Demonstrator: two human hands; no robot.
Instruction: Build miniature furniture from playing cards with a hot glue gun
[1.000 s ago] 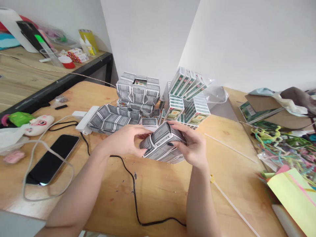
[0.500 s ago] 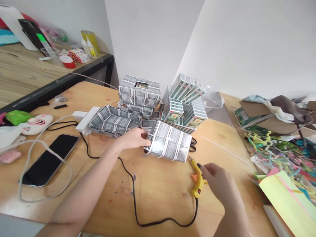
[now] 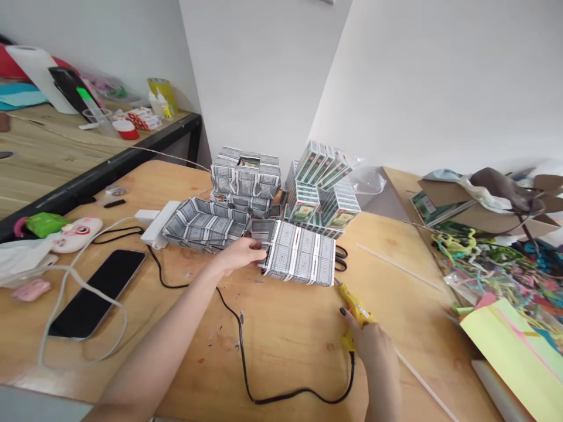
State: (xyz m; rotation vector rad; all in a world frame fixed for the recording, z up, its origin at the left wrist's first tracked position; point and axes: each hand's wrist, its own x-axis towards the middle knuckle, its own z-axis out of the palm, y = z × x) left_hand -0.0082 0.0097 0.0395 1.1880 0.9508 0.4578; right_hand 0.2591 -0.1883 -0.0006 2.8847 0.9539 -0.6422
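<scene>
While left hand (image 3: 240,256) pinches card panel (image 3: 301,261), right hand (image 3: 372,346) grips glue gun (image 3: 355,308); print unreadable.

Left hand (image 3: 240,256) extended, fingers curled – right hand (image 3: 373,346) gripping, lower

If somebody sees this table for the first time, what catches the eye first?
Probably the grey patterned card block at the table's centre, held at its left end by the left hand. Close in front, the right hand grips a yellow glue gun. Behind, stacked card boxes lean against the wall.
</scene>
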